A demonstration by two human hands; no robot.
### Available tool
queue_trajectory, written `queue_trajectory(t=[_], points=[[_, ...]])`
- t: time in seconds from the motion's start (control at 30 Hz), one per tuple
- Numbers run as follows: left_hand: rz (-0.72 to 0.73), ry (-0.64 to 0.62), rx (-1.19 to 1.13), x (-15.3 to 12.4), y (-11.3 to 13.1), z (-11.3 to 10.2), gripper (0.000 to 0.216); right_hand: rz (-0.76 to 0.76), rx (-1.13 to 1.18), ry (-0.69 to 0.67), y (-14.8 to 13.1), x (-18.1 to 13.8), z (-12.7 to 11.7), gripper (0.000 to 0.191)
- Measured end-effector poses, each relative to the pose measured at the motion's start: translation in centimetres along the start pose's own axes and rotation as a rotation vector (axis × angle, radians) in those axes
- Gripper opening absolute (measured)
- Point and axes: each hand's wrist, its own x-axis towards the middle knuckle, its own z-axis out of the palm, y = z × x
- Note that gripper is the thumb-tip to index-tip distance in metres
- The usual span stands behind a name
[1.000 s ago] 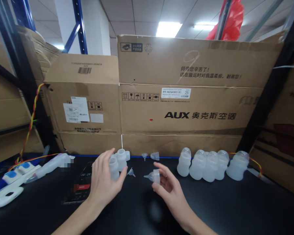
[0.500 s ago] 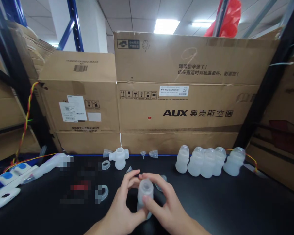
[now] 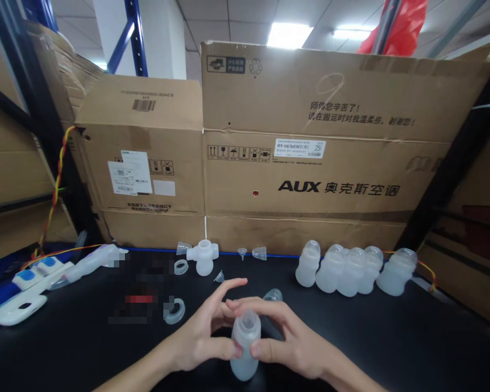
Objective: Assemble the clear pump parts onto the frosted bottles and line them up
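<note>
A frosted baby bottle stands close to me, slightly tilted, with a clear nipple at its top. My left hand presses its thumb on the bottle's left side, its index finger stretched out above. Around the right side and behind the bottle, my right hand curls, its thumb on the front. A clear domed cap lies just behind the right hand. Farther off are a small clear funnel-shaped piece and a translucent ring on the black tabletop.
Several capped baby bottles stand at the back right. Back left holds a white branched bottle piece, another ring and clear caps. White power strips lie at far left. Cardboard boxes wall the back.
The bottle has tipped so more of its front shows. My right thumb has slid lower on it, and my left hand has opened outward a little. The camera view has shifted slightly left.
</note>
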Motion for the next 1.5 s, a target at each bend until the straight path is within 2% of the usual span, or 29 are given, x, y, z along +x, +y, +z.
queue_trajectory(t=[0.1, 0.17, 0.3, 0.33, 0.47, 0.53, 0.6, 0.7, 0.77, 0.83, 0.97, 1.1, 1.17, 1.23, 1.33, 1.43, 1.5], points=[[-0.041, -0.036, -0.096, 0.3, -0.4, -0.5, 0.093, 0.048, 0.002, -0.032, 0.1, 0.2, 0.1, 0.049], [-0.028, -0.002, -0.085, 0.6, -0.7, -0.8, 0.092, 0.059, -0.057, 0.043, 0.5, 0.1, 0.5, 0.054], [0.085, 0.155, -0.026, 1.5, -1.4, -1.9, 0.094, 0.058, -0.131, 0.243, 1.6, -0.3, 1.6, 0.074], [0.109, 0.198, -0.021, 1.7, -1.6, -2.3, 0.095, 0.049, -0.132, 0.294, 1.8, -0.3, 1.7, 0.073], [0.144, 0.326, 0.018, 2.1, -1.8, -3.4, 0.093, -0.043, -0.189, 0.533, 2.2, -0.3, 1.4, 0.038], [0.140, 0.338, 0.075, 2.0, -1.7, -3.3, 0.091, -0.091, -0.281, 0.591, 2.2, -0.2, 1.1, 0.035], [0.128, 0.328, 0.160, 1.7, -1.5, -2.8, 0.087, -0.117, -0.375, 0.539, 2.0, -0.2, 0.9, 0.054], [0.103, 0.316, 0.382, 0.9, -1.0, -1.8, 0.083, -0.126, -0.453, 0.323, 1.7, -0.3, 0.7, 0.078], [0.089, 0.307, 0.594, 0.3, -0.8, -1.3, 0.086, -0.187, -0.562, 0.201, 1.4, -0.3, 0.5, 0.077], [0.091, 0.291, 0.772, -0.3, -0.9, -1.1, 0.090, -0.269, -0.728, 0.148, 1.2, -0.2, 0.1, 0.068], [0.198, 0.298, 0.983, -0.7, -1.7, -0.7, 0.092, -0.360, -0.942, 0.197, 1.7, 0.4, -0.3, 0.038], [0.353, 0.435, 1.117, -0.6, -3.1, 0.4, 0.086, -0.444, -1.136, 0.342, 2.6, 0.9, 0.4, 0.040], [0.398, 0.530, 1.108, -0.5, -3.8, 1.0, 0.080, -0.356, -1.209, 0.394, 2.7, 1.0, 0.8, 0.045], [0.449, 0.583, 1.091, -0.3, -4.1, 1.3, 0.080, -0.143, -1.178, 0.398, 2.4, 1.0, 0.9, 0.054], [0.522, 0.562, 1.079, 0.1, -4.0, 1.0, 0.077, 0.159, -1.071, 0.387, 1.5, 0.9, -0.1, 0.067], [0.461, 0.539, 0.947, 0.5, -3.6, 0.3, 0.063, 0.283, -1.096, 0.466, 0.6, 0.8, -2.4, 0.068], [0.375, 0.561, 0.767, 1.0, -3.5, -0.1, 0.057, 0.364, -1.151, 0.519, 0.4, 0.6, -4.0, 0.059]])
